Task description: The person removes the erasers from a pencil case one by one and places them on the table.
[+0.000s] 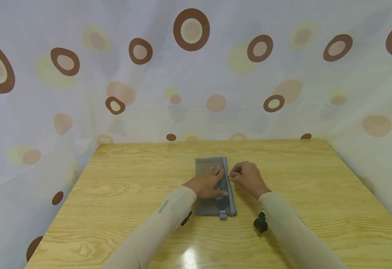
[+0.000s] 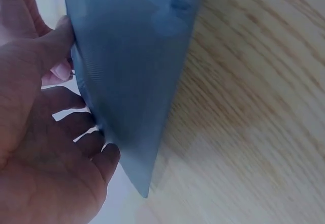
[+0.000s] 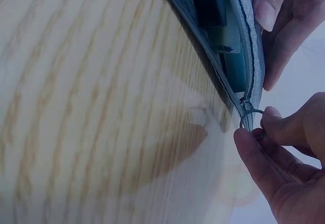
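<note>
A grey see-through zip pouch [image 1: 202, 209] lies on the wooden table, its zipper side facing right. My left hand [image 1: 208, 184] rests on top of it, fingers spread toward the zipper edge; the left wrist view shows fingertips against the pouch [image 2: 132, 71]. With thumb and fingers, my right hand [image 1: 248, 178] pinches the ring-shaped zipper pull [image 3: 252, 112] beside the pouch's right edge. In the right wrist view the zipper stands partly open, the slider close to the right fingers [image 3: 249, 142]. Inside, dark, pale green and teal items [image 3: 234, 71] show, their kind unclear.
The light wooden table [image 1: 132, 179] spreads around the pouch. A white cloth [image 1: 209, 74] with brown and yellow circles hangs behind and on both sides. Black wrist devices [image 1: 260, 223] are strapped at both cuffs. A small fabric tab [image 1: 223, 215] sticks out from the pouch's near end.
</note>
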`<state>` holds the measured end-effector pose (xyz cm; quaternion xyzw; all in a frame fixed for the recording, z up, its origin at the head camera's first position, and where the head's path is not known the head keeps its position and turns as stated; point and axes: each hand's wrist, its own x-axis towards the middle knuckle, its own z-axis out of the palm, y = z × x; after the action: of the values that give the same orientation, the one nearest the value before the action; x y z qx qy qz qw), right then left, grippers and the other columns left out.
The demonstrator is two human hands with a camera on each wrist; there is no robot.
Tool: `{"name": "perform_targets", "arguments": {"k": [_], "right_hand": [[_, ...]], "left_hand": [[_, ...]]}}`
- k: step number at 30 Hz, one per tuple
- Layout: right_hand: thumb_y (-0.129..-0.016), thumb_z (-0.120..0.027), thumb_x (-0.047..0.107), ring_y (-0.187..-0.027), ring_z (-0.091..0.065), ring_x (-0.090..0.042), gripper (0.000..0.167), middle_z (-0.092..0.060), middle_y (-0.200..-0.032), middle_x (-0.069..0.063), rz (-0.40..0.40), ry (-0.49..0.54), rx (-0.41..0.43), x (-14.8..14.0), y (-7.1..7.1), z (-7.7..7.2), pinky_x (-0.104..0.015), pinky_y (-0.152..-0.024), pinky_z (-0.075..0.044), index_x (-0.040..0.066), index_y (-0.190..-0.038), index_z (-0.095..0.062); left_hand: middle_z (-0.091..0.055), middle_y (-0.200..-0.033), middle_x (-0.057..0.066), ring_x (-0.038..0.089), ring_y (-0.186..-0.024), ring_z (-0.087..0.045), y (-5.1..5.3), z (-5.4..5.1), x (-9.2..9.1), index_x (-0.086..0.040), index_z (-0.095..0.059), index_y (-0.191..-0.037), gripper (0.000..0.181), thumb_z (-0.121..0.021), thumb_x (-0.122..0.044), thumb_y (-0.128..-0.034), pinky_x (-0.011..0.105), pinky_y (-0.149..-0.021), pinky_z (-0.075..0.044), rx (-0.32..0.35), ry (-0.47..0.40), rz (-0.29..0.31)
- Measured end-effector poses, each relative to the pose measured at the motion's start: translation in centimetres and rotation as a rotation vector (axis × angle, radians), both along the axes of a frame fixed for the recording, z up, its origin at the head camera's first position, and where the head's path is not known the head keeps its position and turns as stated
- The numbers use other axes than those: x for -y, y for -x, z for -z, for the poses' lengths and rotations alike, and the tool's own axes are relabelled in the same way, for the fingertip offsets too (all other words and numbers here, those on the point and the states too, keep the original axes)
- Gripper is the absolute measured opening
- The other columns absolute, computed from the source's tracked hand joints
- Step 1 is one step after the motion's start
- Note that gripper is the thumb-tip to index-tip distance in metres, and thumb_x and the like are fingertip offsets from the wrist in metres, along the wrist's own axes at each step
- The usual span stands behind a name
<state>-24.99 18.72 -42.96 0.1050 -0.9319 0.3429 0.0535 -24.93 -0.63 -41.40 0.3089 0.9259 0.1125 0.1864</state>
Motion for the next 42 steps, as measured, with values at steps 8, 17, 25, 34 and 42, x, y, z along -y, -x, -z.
{"name": "perform_targets", "arguments": {"k": [8,17,25,34,42], "right_hand": [[-0.090,-0.071,0.001,-0.067,-0.065,-0.019,0.009,-0.074,-0.079,-0.008,0.029,-0.022,0.007,0.1,0.4,0.0,-0.037,-0.062,-0.057,-0.001,-0.083,-0.077],[-0.088,-0.069,0.002,-0.062,-0.060,-0.017,0.011,-0.073,-0.076,-0.007,0.101,-0.012,0.030,0.4,0.5,0.1,-0.031,-0.057,-0.052,0.000,-0.081,-0.077],[-0.089,-0.068,0.002,-0.061,-0.061,-0.017,0.012,-0.073,-0.077,-0.008,0.124,-0.013,0.005,0.7,0.8,0.2,-0.033,-0.057,-0.053,0.000,-0.081,-0.077],[-0.089,-0.068,0.001,-0.068,-0.066,-0.021,0.012,-0.074,-0.080,-0.010,0.098,0.005,-0.036,0.9,1.0,0.4,-0.040,-0.063,-0.058,0.000,-0.083,-0.078],[-0.088,-0.067,0.001,-0.071,-0.068,-0.024,0.012,-0.074,-0.082,-0.011,0.098,-0.001,-0.056,1.0,1.3,0.6,-0.044,-0.066,-0.059,0.000,-0.082,-0.078]], "left_hand": [[-0.003,-0.169,0.009,0.025,-0.155,-0.001,0.2,0.2,0.1,-0.010,-0.011,-0.163,0.089,-0.055,-0.054,-0.1002,0.041,-0.124,-0.018,0.031,-0.037,-0.001],[-0.004,-0.170,0.008,0.025,-0.155,-0.002,0.0,0.2,0.0,-0.010,-0.013,-0.164,0.088,-0.055,-0.055,-0.0999,0.040,-0.124,-0.019,0.020,-0.030,0.000],[-0.005,-0.170,0.008,0.024,-0.155,-0.003,0.0,0.3,0.1,-0.011,-0.014,-0.164,0.088,-0.055,-0.056,-0.0995,0.039,-0.124,-0.020,0.016,-0.025,-0.001],[-0.006,-0.170,0.008,0.024,-0.155,-0.002,0.0,0.3,0.1,-0.011,-0.014,-0.163,0.088,-0.055,-0.056,-0.0993,0.038,-0.124,-0.020,0.016,-0.013,0.000],[-0.008,-0.169,0.011,0.026,-0.155,-0.004,-0.2,0.2,0.2,-0.008,-0.015,-0.163,0.088,-0.056,-0.054,-0.0996,0.039,-0.124,-0.019,0.008,-0.022,0.006]]}}
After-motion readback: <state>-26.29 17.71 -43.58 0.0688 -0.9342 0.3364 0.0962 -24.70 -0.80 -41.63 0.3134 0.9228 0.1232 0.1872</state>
